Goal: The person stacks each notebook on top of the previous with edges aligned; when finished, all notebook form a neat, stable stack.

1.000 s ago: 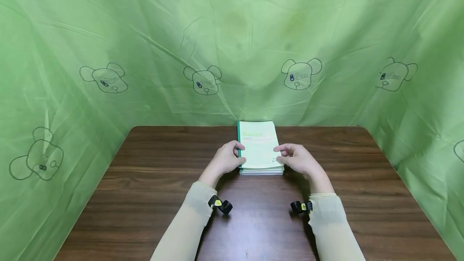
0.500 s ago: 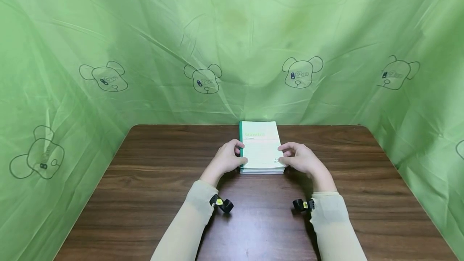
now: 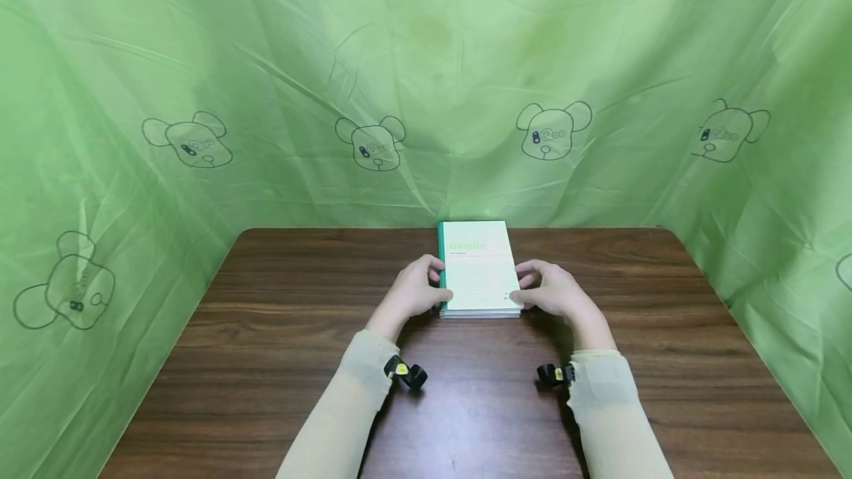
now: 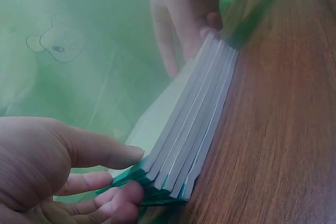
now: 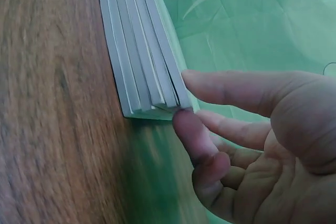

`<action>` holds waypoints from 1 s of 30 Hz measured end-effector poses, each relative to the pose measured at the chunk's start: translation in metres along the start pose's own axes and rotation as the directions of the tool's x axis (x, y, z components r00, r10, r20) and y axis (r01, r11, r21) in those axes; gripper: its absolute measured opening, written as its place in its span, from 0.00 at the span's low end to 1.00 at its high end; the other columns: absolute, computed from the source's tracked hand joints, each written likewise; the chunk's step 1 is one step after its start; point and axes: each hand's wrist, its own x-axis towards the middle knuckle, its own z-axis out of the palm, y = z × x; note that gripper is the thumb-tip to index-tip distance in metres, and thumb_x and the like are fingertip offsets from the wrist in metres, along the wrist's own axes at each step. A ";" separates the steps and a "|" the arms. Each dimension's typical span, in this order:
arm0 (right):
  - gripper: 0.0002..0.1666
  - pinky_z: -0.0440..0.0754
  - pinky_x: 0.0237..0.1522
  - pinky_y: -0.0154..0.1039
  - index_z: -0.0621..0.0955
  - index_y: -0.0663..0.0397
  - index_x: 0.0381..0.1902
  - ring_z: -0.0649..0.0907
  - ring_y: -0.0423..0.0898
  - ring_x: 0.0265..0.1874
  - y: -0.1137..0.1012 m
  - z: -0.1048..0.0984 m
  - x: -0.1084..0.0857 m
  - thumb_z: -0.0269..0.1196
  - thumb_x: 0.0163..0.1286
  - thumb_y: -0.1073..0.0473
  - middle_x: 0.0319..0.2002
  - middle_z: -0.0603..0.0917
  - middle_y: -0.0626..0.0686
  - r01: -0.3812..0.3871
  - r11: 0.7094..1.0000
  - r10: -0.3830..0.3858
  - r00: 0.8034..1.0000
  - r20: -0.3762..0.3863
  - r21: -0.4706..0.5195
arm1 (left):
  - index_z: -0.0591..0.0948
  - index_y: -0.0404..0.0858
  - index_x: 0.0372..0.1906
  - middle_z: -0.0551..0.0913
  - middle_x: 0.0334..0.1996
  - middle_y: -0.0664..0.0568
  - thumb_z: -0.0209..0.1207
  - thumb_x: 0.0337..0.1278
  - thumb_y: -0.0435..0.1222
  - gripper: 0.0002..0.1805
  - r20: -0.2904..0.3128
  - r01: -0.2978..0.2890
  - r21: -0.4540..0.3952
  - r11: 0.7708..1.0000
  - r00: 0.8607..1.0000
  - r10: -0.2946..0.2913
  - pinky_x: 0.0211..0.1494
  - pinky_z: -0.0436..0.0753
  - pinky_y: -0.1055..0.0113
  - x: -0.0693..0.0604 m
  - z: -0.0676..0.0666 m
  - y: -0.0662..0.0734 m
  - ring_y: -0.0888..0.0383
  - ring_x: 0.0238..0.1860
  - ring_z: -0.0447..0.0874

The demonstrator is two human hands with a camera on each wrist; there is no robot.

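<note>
A stack of several notebooks (image 4: 194, 114) with green spines lies at the far edge of the brown table, in the middle of the head view. Its top notebook (image 3: 475, 265) has a pale cover with "Gambit" printed on it. My left hand (image 3: 416, 287) pinches this notebook at the green spine side, thumb on the cover and fingers along the spine. At the opposite side, my right hand (image 3: 546, 287) holds it near the front corner. In the right wrist view, the right thumb (image 5: 226, 90) is at the cover's edge and a fingertip touches the corner below.
A wooden table (image 3: 299, 316) stretches around the stack. Green cloth (image 3: 459, 80) with bear-head drawings hangs behind the table and along both sides. Each wrist wears a small black camera, the left camera (image 3: 406, 373) and the right camera (image 3: 555, 375).
The top notebook has settled lower and squarer on the stack, with less of the notebooks below showing at the front. Both hands have kept nearly the same place at its sides.
</note>
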 end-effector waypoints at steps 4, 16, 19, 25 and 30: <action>0.36 0.82 0.43 0.42 0.81 0.63 0.67 0.89 0.47 0.32 -0.002 0.002 0.000 0.79 0.64 0.57 0.42 0.91 0.56 0.002 0.999 -0.003 1.000 -0.010 -0.047 | 0.81 0.40 0.64 0.83 0.48 0.50 0.77 0.58 0.36 0.29 -0.004 -0.002 -0.001 1.000 1.000 0.002 0.52 0.83 0.54 -0.002 -0.002 0.001 0.51 0.47 0.81; 0.37 0.81 0.45 0.42 0.81 0.63 0.69 0.90 0.47 0.36 -0.011 0.002 -0.004 0.79 0.66 0.54 0.42 0.91 0.56 0.010 0.998 -0.010 1.000 0.003 -0.062 | 0.81 0.39 0.64 0.84 0.49 0.48 0.75 0.61 0.38 0.28 0.016 0.007 -0.021 1.000 1.000 -0.007 0.51 0.85 0.55 -0.006 -0.009 0.002 0.53 0.42 0.86; 0.36 0.82 0.46 0.43 0.80 0.64 0.70 0.92 0.51 0.38 -0.014 -0.002 -0.008 0.77 0.69 0.54 0.44 0.91 0.57 0.027 0.999 -0.027 1.000 0.006 -0.042 | 0.81 0.39 0.65 0.84 0.49 0.49 0.73 0.64 0.41 0.27 0.015 0.006 -0.039 0.999 1.000 -0.006 0.47 0.86 0.56 -0.007 -0.014 0.000 0.55 0.36 0.89; 0.31 0.82 0.47 0.45 0.80 0.62 0.70 0.90 0.55 0.41 -0.029 -0.019 -0.025 0.72 0.77 0.51 0.46 0.90 0.57 0.123 0.991 -0.125 0.992 -0.026 -0.056 | 0.79 0.39 0.68 0.86 0.48 0.50 0.67 0.72 0.46 0.27 0.008 -0.048 -0.019 0.999 0.999 0.049 0.50 0.84 0.53 -0.019 -0.032 0.006 0.50 0.37 0.92; 0.27 0.83 0.44 0.44 0.83 0.53 0.67 0.88 0.48 0.42 -0.043 -0.043 -0.048 0.69 0.80 0.45 0.47 0.90 0.50 0.223 0.956 -0.234 0.971 -0.039 -0.191 | 0.80 0.38 0.66 0.87 0.45 0.52 0.66 0.73 0.45 0.24 -0.010 -0.228 0.111 0.967 0.973 0.231 0.50 0.84 0.56 -0.036 -0.055 0.010 0.56 0.37 0.88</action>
